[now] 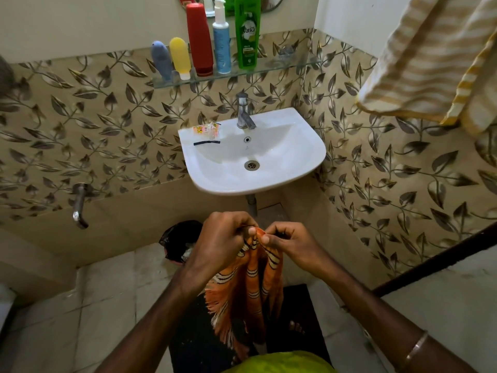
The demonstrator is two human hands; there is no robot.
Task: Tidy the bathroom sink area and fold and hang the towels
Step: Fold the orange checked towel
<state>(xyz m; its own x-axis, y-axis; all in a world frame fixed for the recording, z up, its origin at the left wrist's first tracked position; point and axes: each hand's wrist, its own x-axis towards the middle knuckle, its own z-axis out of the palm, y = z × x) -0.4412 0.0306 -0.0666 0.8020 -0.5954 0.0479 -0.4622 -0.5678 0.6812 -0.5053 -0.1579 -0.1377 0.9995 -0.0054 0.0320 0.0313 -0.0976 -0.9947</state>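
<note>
From the head view, a glass shelf point(282, 66) above the washbasin carries five bottles in a row: a grey-blue tube point(161, 60) at its left end, a yellow tube point(180, 57) standing on its cap, a tall red bottle point(199, 39), a white-and-blue pump bottle point(221, 41) and a green shampoo bottle point(247, 30) on which "Vatika" can be read; the smaller print is too fine to make out. The white washbasin point(295, 154) has a chrome tap point(244, 112) at its back edge. Near its back left corner lie small clear wrappers with orange print point(207, 128), unreadable, and just in front of them a thin dark strip point(206, 142). A bin lined with a black bag point(178, 239) stands on the floor below; its contents are unclear. A yellow-striped towel point(430, 57) hangs at upper right. In front of the basin, the left hand point(220, 246) and right hand point(289, 244) both pinch the gathered top edge of an orange towel with dark stripes point(247, 289), which hangs down between the forearms.
</note>
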